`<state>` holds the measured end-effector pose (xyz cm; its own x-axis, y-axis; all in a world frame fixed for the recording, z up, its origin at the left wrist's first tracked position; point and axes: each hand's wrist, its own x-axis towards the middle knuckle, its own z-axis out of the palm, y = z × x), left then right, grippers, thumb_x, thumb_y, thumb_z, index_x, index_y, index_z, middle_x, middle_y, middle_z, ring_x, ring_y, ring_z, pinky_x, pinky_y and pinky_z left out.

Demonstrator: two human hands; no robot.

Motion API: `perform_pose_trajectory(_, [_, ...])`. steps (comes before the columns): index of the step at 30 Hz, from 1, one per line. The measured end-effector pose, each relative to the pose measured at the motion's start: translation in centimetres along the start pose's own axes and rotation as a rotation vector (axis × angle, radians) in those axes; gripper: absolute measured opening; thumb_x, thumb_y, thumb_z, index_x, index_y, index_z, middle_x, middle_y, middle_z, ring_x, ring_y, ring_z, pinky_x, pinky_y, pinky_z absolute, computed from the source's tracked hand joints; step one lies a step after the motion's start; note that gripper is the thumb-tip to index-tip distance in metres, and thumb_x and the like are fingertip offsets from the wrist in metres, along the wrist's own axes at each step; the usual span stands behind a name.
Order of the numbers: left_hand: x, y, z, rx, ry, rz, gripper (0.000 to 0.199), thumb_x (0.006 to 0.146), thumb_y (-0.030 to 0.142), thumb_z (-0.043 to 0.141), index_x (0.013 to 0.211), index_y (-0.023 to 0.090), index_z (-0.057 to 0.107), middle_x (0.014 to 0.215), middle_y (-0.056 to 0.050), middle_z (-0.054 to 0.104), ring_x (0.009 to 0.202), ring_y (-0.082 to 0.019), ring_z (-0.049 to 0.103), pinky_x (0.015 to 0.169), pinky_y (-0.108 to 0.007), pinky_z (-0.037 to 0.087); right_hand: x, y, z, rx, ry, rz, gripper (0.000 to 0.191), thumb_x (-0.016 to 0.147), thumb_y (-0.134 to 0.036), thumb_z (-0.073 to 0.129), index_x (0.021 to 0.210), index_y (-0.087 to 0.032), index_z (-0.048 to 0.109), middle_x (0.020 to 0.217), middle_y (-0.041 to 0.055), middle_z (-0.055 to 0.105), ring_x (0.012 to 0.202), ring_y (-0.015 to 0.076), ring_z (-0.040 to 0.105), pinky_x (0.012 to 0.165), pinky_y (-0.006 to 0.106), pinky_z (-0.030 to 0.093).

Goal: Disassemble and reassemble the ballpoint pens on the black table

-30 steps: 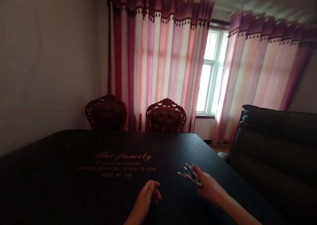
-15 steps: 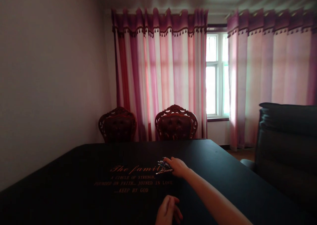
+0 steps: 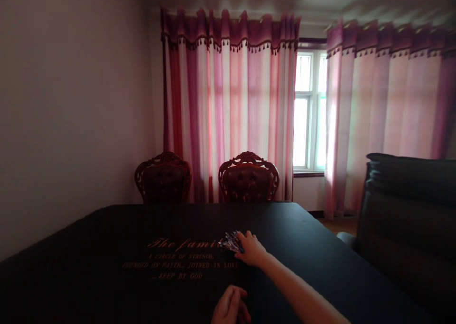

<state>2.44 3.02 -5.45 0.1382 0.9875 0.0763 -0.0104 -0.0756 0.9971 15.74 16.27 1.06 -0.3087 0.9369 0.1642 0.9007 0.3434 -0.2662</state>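
My right hand [image 3: 252,250] reaches out over the dark table, its fingers closed on a bundle of thin, shiny stick-like items [image 3: 231,242]. The bundle fans out to the left of the fingers and covers the end of the printed word on the tabletop. What the items are is too small to tell. Nearer to me, at the bottom edge, is my left hand [image 3: 231,306], its fingers curled loosely and partly in shadow. Nothing shows in it.
The black table [image 3: 278,224] bears gold lettering [image 3: 180,266]. Two carved red-brown chairs [image 3: 248,176] [image 3: 163,177] stand at its far side. A dark leather chair [image 3: 406,210] is at the right. Striped curtains [image 3: 235,115] hang by a window [image 3: 302,115].
The view has shifted slightly. My right hand has turned a little, and the bundle spreads wider to the left. My left hand keeps much the same curled pose.
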Motion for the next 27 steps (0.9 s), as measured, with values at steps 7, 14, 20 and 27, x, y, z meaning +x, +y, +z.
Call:
perform_pose_trajectory(7, [-1.1,2.1,-0.5,-0.008,-0.034,0.026,0.072,0.065,0.087,0.042,0.084,0.020,0.060,0.057,-0.001,0.060,0.052,-0.017,0.053,0.055,-0.028,0.040,-2.7,1.0,0.1,0.134,0.003,0.047,0.074,0.075,-0.048,0.066,0.139,-0.023,0.040,0.126,0.0145,0.052,0.111,0.0334,0.055,0.093,0.042,0.039])
perform_pose_trajectory(14, [-1.6,2.9,-0.3,0.012,-0.039,0.035,0.069,0.069,0.084,0.044,0.085,0.019,0.061,0.058,0.000,0.060,0.055,-0.017,0.055,0.056,-0.028,0.041,-6.6,4.4,-0.4,0.269,0.021,0.016,0.066,0.079,-0.041,0.062,0.138,-0.018,0.043,0.127,0.0140,0.055,0.117,0.0319,0.052,0.097,0.040,0.039])
perform_pose_trajectory(20, [-2.3,3.6,-0.1,0.043,-0.025,0.068,0.063,0.074,0.079,0.044,0.086,0.019,0.061,0.061,0.000,0.061,0.060,-0.018,0.057,0.061,-0.030,0.044,-8.6,6.2,-1.3,0.375,0.044,-0.074,0.063,0.081,-0.038,0.059,0.138,-0.017,0.043,0.134,0.0120,0.053,0.123,0.0301,0.048,0.105,0.040,0.036])
perform_pose_trajectory(27, [-2.4,3.5,-0.1,0.038,-0.003,0.056,0.059,0.079,0.073,0.044,0.092,0.018,0.061,0.065,-0.001,0.064,0.063,-0.019,0.058,0.064,-0.030,0.043,-9.8,6.6,-2.7,0.493,0.055,-0.153,0.050,0.085,-0.042,0.056,0.129,-0.019,0.054,0.127,0.0099,0.061,0.118,0.0288,0.054,0.102,0.041,0.040])
